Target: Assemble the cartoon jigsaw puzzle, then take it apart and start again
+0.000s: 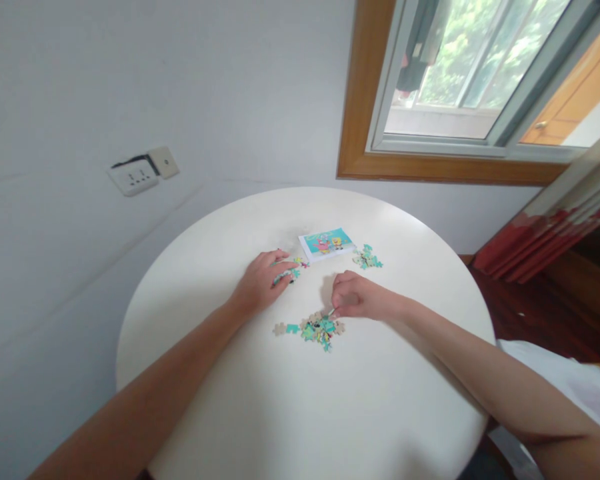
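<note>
My left hand rests on the table with its fingers apart, partly covering a small group of jigsaw pieces. My right hand pinches a small jigsaw piece between thumb and finger, just above the near pile of pieces. That pile mixes teal, green and tan pieces, some face down, with a few trailing off to the left. Behind the hands lies a picture card with pink and yellow cartoon figures on teal. Right of the card is another small heap of pieces.
Everything lies on a round white table pushed near a white wall. A socket plate is on the wall at left. A wood-framed window is at the back right, and a red and white curtain hangs beside it.
</note>
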### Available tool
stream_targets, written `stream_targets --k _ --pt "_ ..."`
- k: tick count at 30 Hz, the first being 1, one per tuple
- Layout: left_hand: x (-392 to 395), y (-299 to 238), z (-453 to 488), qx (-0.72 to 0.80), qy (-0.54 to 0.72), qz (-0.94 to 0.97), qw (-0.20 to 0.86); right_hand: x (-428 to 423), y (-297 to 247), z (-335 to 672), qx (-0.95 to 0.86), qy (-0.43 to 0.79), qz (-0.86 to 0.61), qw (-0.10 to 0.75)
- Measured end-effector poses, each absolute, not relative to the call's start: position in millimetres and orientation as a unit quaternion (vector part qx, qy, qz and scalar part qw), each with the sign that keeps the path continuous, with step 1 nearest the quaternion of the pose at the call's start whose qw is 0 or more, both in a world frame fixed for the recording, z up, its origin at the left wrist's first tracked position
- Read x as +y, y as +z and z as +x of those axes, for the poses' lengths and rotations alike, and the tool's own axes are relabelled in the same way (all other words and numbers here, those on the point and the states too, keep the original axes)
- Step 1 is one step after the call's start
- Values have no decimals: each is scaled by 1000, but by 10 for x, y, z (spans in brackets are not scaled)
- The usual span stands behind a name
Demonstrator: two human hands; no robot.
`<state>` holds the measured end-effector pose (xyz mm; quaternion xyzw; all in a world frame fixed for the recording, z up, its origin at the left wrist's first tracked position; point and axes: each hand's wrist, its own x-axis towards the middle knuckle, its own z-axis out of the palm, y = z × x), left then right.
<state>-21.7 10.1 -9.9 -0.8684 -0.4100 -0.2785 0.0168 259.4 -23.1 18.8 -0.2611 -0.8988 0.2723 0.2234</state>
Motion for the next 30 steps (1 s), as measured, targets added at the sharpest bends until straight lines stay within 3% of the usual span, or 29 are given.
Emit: stream_targets --k 5,9,13,17,20,23,26,30 --pt "101 -93 -219 -407 -277 -870 20 93 120 2906 -863 164 -393 272" --pt "106 -97 -220 -403 -273 -873 24 291 32 3141 -807 10 -539 240" --pt "107 -93 -222 -403 -271 -874 25 310 -24 3189 -776 -38 -594 209" --pt "100 -80 -219 -404 -279 -871 19 282 0 3184 -757 -61 -606 236" --pt "94 -75 -214 -406 -278 -870 20 248 72 3163 -769 -21 -562 304" --pt "97 -82 -211 -403 -276 -872 27 135 170 3050 -827 102 -439 335" --pt "107 -95 -212 -399 -278 -874 30 -59 244 2853 -896 229 -282 256" --pt "115 -110 -218 -401 -282 -871 32 -277 257 2627 -914 274 -223 201"
